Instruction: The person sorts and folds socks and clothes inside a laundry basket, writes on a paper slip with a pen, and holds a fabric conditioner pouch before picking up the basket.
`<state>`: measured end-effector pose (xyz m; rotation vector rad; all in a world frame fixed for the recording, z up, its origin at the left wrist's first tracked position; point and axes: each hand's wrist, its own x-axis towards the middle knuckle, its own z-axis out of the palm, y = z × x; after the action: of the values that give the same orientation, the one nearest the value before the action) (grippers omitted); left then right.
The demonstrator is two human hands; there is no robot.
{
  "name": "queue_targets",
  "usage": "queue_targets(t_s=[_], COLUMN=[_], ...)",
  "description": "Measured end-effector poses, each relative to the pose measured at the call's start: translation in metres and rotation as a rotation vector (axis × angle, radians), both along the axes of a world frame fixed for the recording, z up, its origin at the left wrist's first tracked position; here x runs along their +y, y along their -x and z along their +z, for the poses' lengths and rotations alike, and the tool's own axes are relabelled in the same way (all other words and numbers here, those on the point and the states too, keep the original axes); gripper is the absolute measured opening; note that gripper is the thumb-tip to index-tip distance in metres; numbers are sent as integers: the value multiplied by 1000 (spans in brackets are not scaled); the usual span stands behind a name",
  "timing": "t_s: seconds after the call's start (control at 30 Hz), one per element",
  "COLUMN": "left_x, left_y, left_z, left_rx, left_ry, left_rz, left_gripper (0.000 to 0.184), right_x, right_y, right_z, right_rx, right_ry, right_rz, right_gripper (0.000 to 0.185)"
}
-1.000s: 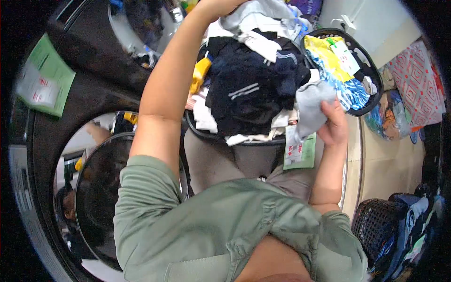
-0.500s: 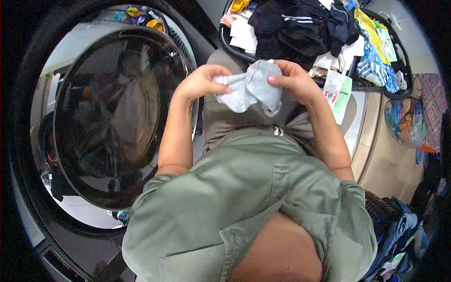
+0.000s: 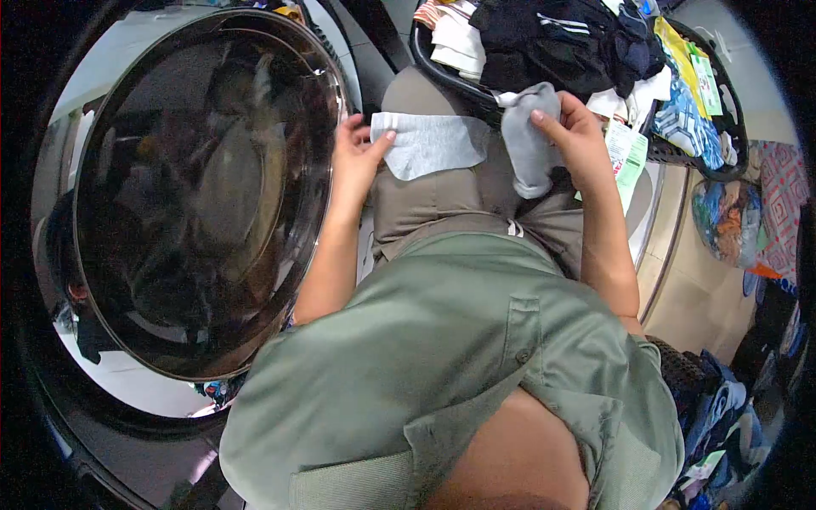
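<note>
A light grey sock [image 3: 438,144] lies spread out across my trousered thigh [image 3: 425,195]. The thumb of my left hand [image 3: 355,157] touches its cuff end, while the other fingers are apart from it and slightly blurred. My right hand [image 3: 585,140] pinches a second, darker-looking grey sock [image 3: 527,140] between thumb and fingers. That sock hangs upright beside the first, close to the basket's near rim.
A black laundry basket [image 3: 442,72] heaped with clothes, including a black garment [image 3: 561,42], stands ahead. On the left is a round, dark, glass machine door [image 3: 204,195]. More clothes [image 3: 722,416] lie at lower right, and a filled clear bag [image 3: 727,221] sits at right.
The two grey socks, bunched together between both hands before, are now apart. One is laid flat on my thigh; my right hand has moved right with the other.
</note>
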<state>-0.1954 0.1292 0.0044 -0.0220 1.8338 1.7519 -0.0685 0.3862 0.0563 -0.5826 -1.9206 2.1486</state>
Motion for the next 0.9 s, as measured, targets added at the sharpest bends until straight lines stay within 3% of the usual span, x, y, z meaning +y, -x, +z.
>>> queue_targets(t_s=[0.07, 0.1, 0.13, 0.2, 0.27, 0.3, 0.33, 0.4, 0.47, 0.53, 0.6, 0.67, 0.73, 0.8, 0.83, 0.87, 0.9], left_x=[9, 10, 22, 39, 41, 41, 41, 40, 31, 32, 40, 41, 37, 35, 35, 34, 34], left_y=[-20, -26, -39, -57, -63, -55, -53, -48, -40, -36, -40, -41, -39, -40, -46, -49, -54], left_z=[27, 34, 49, 61, 58, 54, 51, 45, 38, 44, 43, 30, 15, 12, 8, 21, 28], left_rx=[1088, 1106, 968, 682, 307, 320, 322, -50, -116, -171, -84, 49, 167, 578, 455, -59, -277], left_ry=[525, 263, -21, -152, -200, -85, -85, -439, -538, -412, -382, -80, -36, 186, -33, -64, -228], left_rz=[119, 17, -80, -151, -209, -259, -257, -28, -35, -46, -43, -91, -126, -286, -304, -398, -407], left_gripper=[45, 51, 54, 54, 51, 32, 32, 20, 21, 23, 28, 31, 34, 37, 36, 35, 35], right_x=[1, -5, -15, -29, -46, -46, -46, -46, -50, -55, -60, -65, -69, -71, -67, -65, -69], right_y=[0, 1, 1, 2, 5, 5, 3, -1, -6, -7, -4, -3, -6, -13, -18, -20, -21], right_z=[8, 18, 33, 41, 44, 43, 39, 29, 17, 2, -20, -29, -29, -15, -13, -9, 3], right_rx=[-73, -72, -41, 86, 144, 147, 151, 158, 65, 10, -86, -132, -247, -196, -145, -91, -39], right_ry=[-14, -14, 250, 740, 877, 876, 880, 886, 876, 886, 884, 881, 584, 645, 684, 721, 784], right_rz=[-98, -98, -48, 119, 47, 52, -26, -104, -181, -169, -25, -12, -36, -13, 110, 234, 228], right_gripper=[17, 17, 17, 19, 17, 17, 18, 19, 22, 26, 27, 28, 31, 32, 32, 33, 34])
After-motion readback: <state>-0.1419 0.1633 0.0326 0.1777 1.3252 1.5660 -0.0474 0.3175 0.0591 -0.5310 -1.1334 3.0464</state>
